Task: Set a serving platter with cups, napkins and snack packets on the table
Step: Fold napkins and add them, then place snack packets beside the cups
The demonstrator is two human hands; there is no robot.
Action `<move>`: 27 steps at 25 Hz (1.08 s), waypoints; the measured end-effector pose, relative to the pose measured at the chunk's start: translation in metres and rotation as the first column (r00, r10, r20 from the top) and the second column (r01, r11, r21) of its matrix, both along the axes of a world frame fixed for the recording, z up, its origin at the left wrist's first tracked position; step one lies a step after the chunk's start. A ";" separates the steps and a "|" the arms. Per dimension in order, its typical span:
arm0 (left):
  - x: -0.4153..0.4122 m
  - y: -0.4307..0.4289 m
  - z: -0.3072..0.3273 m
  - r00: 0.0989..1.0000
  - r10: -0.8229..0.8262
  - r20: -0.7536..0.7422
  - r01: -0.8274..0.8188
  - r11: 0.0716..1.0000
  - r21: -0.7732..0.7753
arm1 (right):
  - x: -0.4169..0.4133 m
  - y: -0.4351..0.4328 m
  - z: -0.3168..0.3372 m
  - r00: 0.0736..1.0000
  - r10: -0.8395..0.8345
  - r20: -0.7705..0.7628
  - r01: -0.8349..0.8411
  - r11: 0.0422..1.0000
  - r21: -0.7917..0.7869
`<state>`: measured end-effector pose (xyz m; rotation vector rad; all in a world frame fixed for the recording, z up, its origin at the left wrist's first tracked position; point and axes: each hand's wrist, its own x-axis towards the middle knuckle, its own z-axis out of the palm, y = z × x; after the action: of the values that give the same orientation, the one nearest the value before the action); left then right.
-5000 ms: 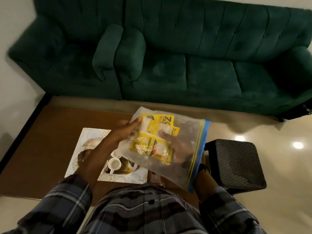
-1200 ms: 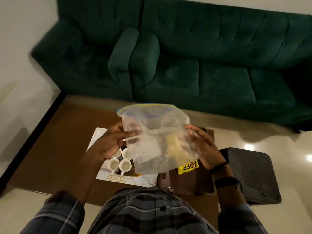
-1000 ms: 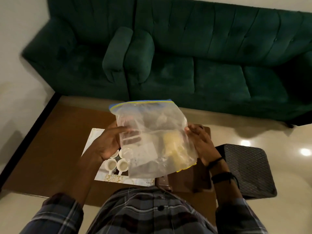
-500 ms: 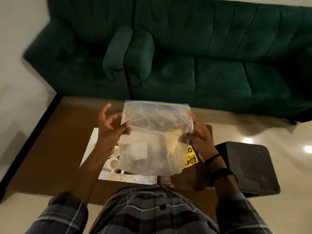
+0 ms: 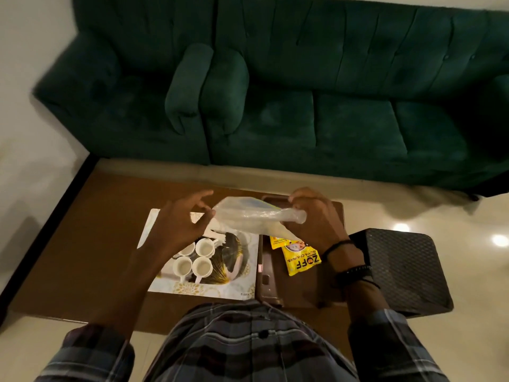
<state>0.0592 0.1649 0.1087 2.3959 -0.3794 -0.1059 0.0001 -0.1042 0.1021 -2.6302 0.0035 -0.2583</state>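
Left hand [image 5: 179, 224]: released, fingers spread above the platter. I see the thumb tip at the left end of the plastic bag [image 5: 253, 216] but cannot tell whether it touches.
Right hand [image 5: 316, 216]: grasping the right end of the plastic bag, fingers curled round it. Dark bands [image 5: 349, 268] sit on that wrist.
Plastic bag: clear, bunched into a loose roll, held off the tabletop [image 5: 96, 244] between the two hands. I cannot make out anything inside it.
Platter [image 5: 209, 292]: patterned, lying flat on the brown tabletop in front of the person, partly under the left hand.
Cups [image 5: 202, 266]: four small white ones, upright, grouped close together on the platter.
Snack packets [image 5: 301, 261]: two yellow ones, overlapping, flat on a brown tray [image 5: 265, 271] just right of the platter. Their upper ends are hidden by the bag and the right hand.
Stool [image 5: 399, 271]: dark, textured, just beside the tabletop's right end.
Sofa [image 5: 303, 106]: green, beyond the far edge of the tabletop.
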 end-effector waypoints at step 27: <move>-0.042 -0.106 -0.039 0.439 -0.277 -0.854 -0.576 0.643 -0.505 | -0.078 -0.003 -0.056 0.849 -0.166 -0.501 0.522 0.123 0.844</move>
<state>0.0170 0.0591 0.0700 1.1867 0.3296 -0.9195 -0.0777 -0.1069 0.0456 -1.2417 0.6994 0.0260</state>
